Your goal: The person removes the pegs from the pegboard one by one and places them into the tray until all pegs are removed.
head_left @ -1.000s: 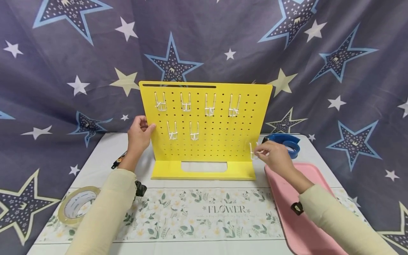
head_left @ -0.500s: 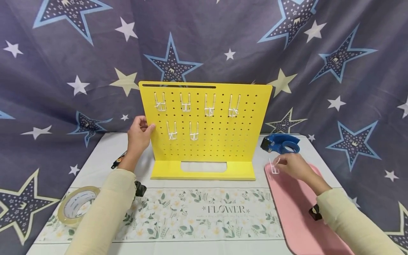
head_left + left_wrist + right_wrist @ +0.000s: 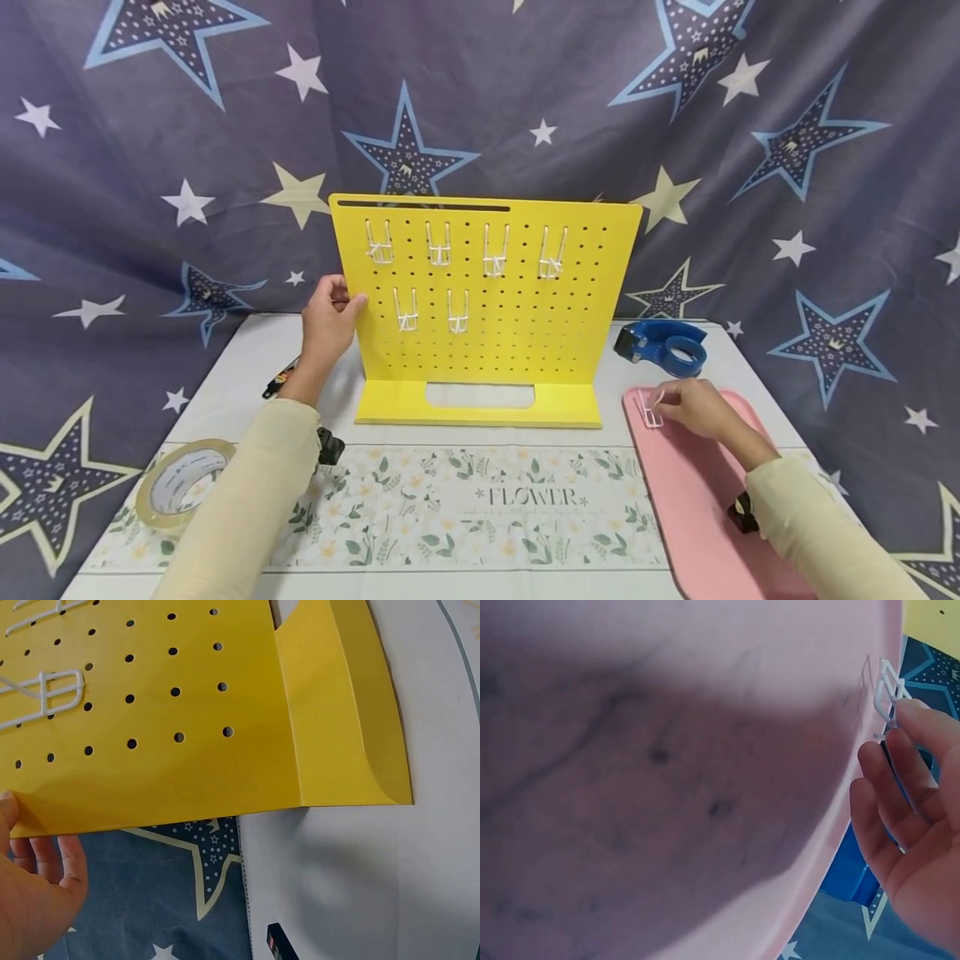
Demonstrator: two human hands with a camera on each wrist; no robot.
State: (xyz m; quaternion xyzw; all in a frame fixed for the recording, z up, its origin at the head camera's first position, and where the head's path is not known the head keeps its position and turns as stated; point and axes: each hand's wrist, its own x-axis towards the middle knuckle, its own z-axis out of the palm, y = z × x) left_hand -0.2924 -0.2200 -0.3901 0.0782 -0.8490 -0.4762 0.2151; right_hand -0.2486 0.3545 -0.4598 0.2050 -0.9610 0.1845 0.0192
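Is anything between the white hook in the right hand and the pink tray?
Nothing visible: the right hand pinches the white hook at the far-left corner of the pink tray; whether they touch is unclear.

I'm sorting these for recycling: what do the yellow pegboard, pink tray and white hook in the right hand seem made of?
Yellow pegboard: likely painted sheet metal, satin; thin edge and bent base suggest it, plastic possible.
Pink tray: probably moulded plastic, smooth; rounded corners and raised rim.
White hook: perhaps coated wire, smooth; thin rods, but plastic possible.
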